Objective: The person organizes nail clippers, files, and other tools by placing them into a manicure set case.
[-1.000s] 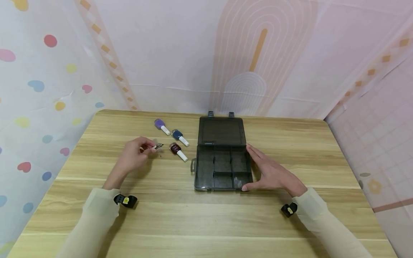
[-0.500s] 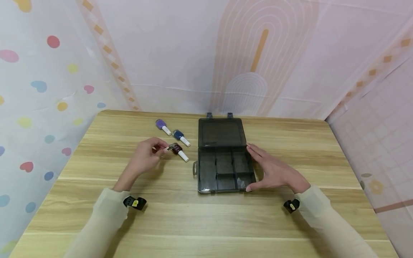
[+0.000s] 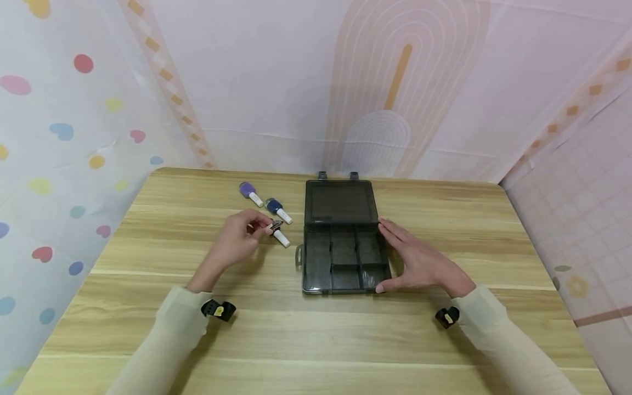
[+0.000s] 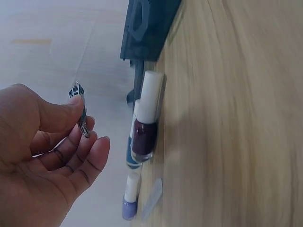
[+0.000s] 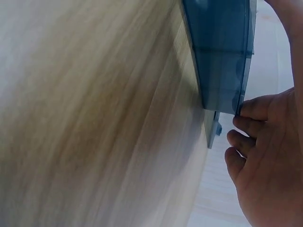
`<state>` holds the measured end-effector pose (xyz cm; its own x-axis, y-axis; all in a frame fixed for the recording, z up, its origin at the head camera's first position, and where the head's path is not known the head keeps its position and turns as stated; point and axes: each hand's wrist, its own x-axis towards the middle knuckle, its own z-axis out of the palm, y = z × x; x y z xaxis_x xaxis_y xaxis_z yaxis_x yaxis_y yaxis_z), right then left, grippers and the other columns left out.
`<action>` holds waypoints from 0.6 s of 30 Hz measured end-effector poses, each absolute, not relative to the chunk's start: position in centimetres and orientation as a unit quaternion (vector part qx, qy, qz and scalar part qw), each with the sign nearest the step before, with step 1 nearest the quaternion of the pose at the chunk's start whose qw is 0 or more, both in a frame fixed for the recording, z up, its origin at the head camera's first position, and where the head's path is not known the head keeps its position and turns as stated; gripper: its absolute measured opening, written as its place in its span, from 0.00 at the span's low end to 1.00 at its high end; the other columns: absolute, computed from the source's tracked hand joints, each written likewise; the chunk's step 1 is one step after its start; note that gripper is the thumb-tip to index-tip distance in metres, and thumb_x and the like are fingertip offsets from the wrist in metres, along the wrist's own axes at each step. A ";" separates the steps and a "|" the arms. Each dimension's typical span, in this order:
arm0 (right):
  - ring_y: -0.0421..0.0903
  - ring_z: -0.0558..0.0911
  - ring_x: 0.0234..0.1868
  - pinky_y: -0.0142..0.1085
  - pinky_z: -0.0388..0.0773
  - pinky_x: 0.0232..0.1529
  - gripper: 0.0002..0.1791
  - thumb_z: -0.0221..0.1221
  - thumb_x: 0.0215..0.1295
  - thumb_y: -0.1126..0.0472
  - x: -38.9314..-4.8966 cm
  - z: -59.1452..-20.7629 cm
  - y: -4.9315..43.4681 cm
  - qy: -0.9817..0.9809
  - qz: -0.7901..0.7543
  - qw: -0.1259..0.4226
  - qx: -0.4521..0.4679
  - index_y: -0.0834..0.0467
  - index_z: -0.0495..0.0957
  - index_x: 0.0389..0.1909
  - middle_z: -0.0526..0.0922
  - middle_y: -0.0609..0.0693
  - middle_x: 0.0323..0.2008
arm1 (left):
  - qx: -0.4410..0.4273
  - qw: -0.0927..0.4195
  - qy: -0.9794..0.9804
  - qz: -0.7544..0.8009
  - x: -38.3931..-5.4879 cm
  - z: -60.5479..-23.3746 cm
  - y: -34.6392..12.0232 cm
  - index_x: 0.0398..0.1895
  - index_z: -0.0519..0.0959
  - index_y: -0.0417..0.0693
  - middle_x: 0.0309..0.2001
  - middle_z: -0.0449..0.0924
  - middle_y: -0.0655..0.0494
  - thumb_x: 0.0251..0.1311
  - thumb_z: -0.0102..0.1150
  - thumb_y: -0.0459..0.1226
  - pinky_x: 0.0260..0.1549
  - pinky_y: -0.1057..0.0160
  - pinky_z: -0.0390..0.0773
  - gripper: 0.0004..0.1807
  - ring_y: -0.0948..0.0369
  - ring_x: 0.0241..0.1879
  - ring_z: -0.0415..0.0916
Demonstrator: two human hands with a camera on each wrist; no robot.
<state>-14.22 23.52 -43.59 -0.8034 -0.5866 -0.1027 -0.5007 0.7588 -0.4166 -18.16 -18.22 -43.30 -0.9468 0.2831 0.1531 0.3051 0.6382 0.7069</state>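
Silvery metal with dark patterning shows between the thumb and fingers of the left hand [image 3: 242,236], which pinch a small silver-and-black item [image 4: 83,116] narrowly at their tips; its exact kind is too small to tell. The little finger curves loosely below that pinch, and the item is held above the wooden table [image 3: 306,340]. Just beyond these fingertips, partly hidden behind them from the head view, lies a maroon nail polish bottle [image 4: 145,135] with a white cap; the left wrist view shows it apart from the pinched item. Farther out from the same fingers rests a navy nail polish bottle [image 3: 278,210], and past it, a little to the left, a purple nail polish bottle [image 3: 251,194], both white-capped and lying on their sides. To the right of the left fingers sits a dark translucent compartment box [image 3: 317,269], its loop handle [image 3: 298,255] on the side facing them. The right hand [image 3: 418,264] is spread wide against the box's other side, fingertips at the far end of that edge and thumb at the near right corner. Ahead of the right fingers, the box's lid [image 3: 340,202] lies folded back, two latches [image 3: 322,175] at its far edge. Behind the hands come cream sleeves [image 3: 180,323], and beyond everything a printed wall cloth [image 3: 266,71].
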 end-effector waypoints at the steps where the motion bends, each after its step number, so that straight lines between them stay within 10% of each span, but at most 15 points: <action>1: 0.58 0.46 0.84 0.57 0.62 0.76 0.75 0.69 0.46 0.23 -14.3 -43.6 23.6 0.929 -0.190 0.120 -0.293 0.61 0.43 0.83 0.39 0.55 0.84 | -0.165 0.014 -0.904 -0.393 -18.1 -43.2 -18.1 0.43 0.84 0.39 0.40 0.85 0.46 0.68 0.63 0.30 0.33 0.65 0.78 0.05 0.55 0.34 0.78; 18: 0.55 0.43 0.85 0.56 0.62 0.76 0.75 0.75 0.43 0.29 -15.2 -43.1 24.1 0.915 -0.225 0.155 -0.297 0.59 0.44 0.83 0.40 0.52 0.85 | -0.191 0.021 -0.889 -0.416 -18.1 -43.0 -15.8 0.40 0.84 0.40 0.36 0.83 0.48 0.66 0.64 0.29 0.28 0.68 0.76 0.03 0.59 0.30 0.75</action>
